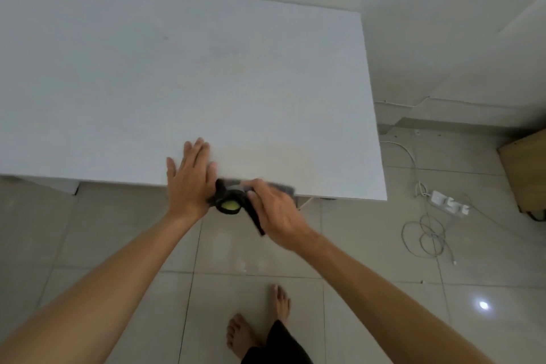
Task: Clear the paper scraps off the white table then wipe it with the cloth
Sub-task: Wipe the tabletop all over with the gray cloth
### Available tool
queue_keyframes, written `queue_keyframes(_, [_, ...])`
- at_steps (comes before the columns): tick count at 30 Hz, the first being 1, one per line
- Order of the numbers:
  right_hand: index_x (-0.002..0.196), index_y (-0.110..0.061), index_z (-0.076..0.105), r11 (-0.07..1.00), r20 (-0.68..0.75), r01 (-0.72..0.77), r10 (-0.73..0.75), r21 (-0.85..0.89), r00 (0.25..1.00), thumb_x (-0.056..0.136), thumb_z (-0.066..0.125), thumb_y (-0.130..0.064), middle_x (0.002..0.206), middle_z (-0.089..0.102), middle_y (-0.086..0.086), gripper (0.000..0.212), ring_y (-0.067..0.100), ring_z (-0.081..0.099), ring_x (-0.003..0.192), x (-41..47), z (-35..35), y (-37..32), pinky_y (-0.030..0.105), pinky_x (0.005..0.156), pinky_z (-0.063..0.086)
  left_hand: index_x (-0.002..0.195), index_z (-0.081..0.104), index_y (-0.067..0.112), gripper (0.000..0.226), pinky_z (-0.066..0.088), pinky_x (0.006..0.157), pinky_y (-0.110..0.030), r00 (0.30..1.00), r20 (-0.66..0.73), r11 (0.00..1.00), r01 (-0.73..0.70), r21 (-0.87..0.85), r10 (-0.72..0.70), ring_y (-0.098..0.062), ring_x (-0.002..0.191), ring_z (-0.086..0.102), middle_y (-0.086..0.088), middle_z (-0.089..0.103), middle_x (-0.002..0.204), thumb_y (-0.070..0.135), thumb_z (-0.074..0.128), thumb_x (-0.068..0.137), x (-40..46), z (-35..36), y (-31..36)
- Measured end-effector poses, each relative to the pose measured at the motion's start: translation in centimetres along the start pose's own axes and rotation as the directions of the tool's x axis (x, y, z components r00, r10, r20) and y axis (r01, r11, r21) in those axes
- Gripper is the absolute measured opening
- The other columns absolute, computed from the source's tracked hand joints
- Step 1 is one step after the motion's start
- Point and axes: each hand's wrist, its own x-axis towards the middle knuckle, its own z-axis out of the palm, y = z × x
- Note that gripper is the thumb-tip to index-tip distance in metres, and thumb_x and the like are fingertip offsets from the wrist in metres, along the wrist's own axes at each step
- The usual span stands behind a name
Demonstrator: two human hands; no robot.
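The white table point(177, 68) fills the upper left, and no paper scraps show on its top. My left hand point(189, 183) lies flat with straight fingers on the table's near edge. My right hand point(274, 210), blurred, has its fingers curled over a dark grey cloth point(286, 188) at the same edge. Between the hands, just off the edge, is a black thing point(220, 186) with a yellow-green piece point(230, 204) inside it. A black strip point(256, 223) hangs from it under my right hand. I cannot tell which hand holds it.
Beige floor tiles point(118, 230) lie below the table edge, with my bare feet point(242, 334) on them. A white power strip point(446, 201) and loose cables point(425, 239) lie on the floor at the right. A wooden box point(526, 168) stands at the far right.
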Motion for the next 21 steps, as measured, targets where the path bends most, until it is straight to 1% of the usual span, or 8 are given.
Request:
queue_keyframes(2, [0.119, -0.018, 0.053, 0.974, -0.048, -0.172, 0.181, 0.145, 0.982, 0.112, 0.031, -0.032, 0.078, 0.07, 0.001, 0.027, 0.018, 0.062, 0.061, 0.0, -2.5, -0.9, 0.036, 0.057, 0.049, 0.15, 0.038, 0.009, 0.049, 0.015, 0.118, -0.062, 0.999, -0.018, 0.999, -0.048, -0.003, 0.048, -0.026, 0.152, 0.019, -0.006, 0.03, 0.162, 0.028, 0.029, 0.106, 0.2, 0.3, 0.2])
queue_keyframes(5, [0.119, -0.017, 0.051, 0.948, -0.292, -0.274, 0.311, 0.162, 0.904, 0.111, 0.03, -0.035, 0.072, 0.069, 0.002, 0.029, 0.012, 0.06, 0.052, 1.3, -7.4, 1.3, 0.035, 0.047, 0.048, 0.149, 0.042, 0.012, 0.052, 0.017, 0.119, -0.059, 0.989, -0.038, 0.99, -0.144, 0.0, 0.144, -0.024, 0.152, 0.023, -0.004, 0.035, 0.16, 0.035, 0.023, 0.106, 0.8, 1.1, 1.1])
queue_keyframes(7, [0.121, -0.013, 0.051, 0.935, -0.39, -0.337, 0.352, 0.107, 0.851, 0.113, 0.03, -0.027, 0.07, 0.062, -0.003, 0.027, 0.004, 0.056, 0.052, 2.4, -11.1, 4.1, 0.017, 0.043, 0.038, 0.149, 0.043, 0.012, 0.052, 0.017, 0.119, -0.058, 0.984, -0.034, 0.984, -0.176, -0.017, 0.176, -0.023, 0.151, 0.024, -0.005, 0.036, 0.159, 0.035, 0.023, 0.106, 1.2, 1.8, 2.6])
queue_keyframes(9, [0.121, -0.012, 0.051, 0.915, -0.439, -0.402, 0.373, 0.028, 0.817, 0.113, 0.028, -0.026, 0.079, 0.062, -0.004, 0.028, 0.003, 0.056, 0.062, 3.1, -13.9, 7.9, 0.017, 0.056, 0.039, 0.149, 0.043, 0.013, 0.052, 0.016, 0.12, -0.056, 0.98, -0.029, 0.979, -0.2, -0.042, 0.198, -0.021, 0.152, 0.023, -0.004, 0.037, 0.159, 0.035, 0.024, 0.106, 1.4, 2.3, 4.6])
queue_keyframes(11, [0.13, -0.013, 0.05, 0.884, -0.422, -0.46, 0.388, -0.082, 0.82, 0.112, 0.024, -0.024, 0.117, 0.068, 0.003, 0.033, 0.019, 0.064, 0.097, 3.1, -14.9, 12.1, 0.037, 0.094, 0.044, 0.15, 0.042, 0.015, 0.052, 0.014, 0.122, -0.055, 0.972, 0.0, 0.97, -0.236, -0.062, 0.237, -0.018, 0.153, 0.019, -0.001, 0.034, 0.161, 0.035, 0.025, 0.106, 1.6, 2.6, 6.4])
queue_keyframes(13, [0.147, -0.015, 0.043, 0.834, -0.336, -0.528, 0.457, -0.161, 0.824, 0.112, 0.023, -0.022, 0.148, 0.055, 0.006, 0.041, 0.028, 0.051, 0.135, 2.0, -14.5, 15.0, 0.047, 0.123, 0.018, 0.15, 0.042, 0.016, 0.05, 0.012, 0.123, -0.054, 0.959, 0.025, 0.957, -0.281, -0.072, 0.283, -0.016, 0.154, 0.015, 0.001, 0.032, 0.162, 0.033, 0.026, 0.106, 1.6, 3.0, 8.0])
queue_keyframes(19, [0.151, -0.012, 0.048, 0.92, -0.267, -0.38, 0.344, -0.094, 0.9, 0.11, 0.036, -0.017, 0.153, 0.048, 0.005, 0.043, -0.006, 0.016, 0.144, -4.0, -9.9, 9.3, 0.015, 0.122, -0.004, 0.15, 0.042, 0.016, 0.046, 0.012, 0.124, -0.053, 0.955, 0.035, 0.951, -0.288, -0.109, 0.293, -0.016, 0.154, 0.013, 0.002, 0.03, 0.162, 0.03, 0.028, 0.108, 2.7, 4.1, 10.5])
queue_keyframes(21, [0.146, -0.014, 0.052, 0.948, -0.13, -0.317, 0.316, 0.013, 0.94, 0.111, 0.03, -0.023, 0.149, 0.055, -0.001, 0.042, -0.005, 0.03, 0.143, -4.5, -8.6, 7.1, 0.024, 0.126, 0.01, 0.149, 0.043, 0.015, 0.049, 0.013, 0.123, -0.053, 0.957, 0.039, 0.951, -0.282, -0.125, 0.289, -0.017, 0.154, 0.014, 0.001, 0.031, 0.162, 0.032, 0.025, 0.106, 3.1, 4.2, 11.1])
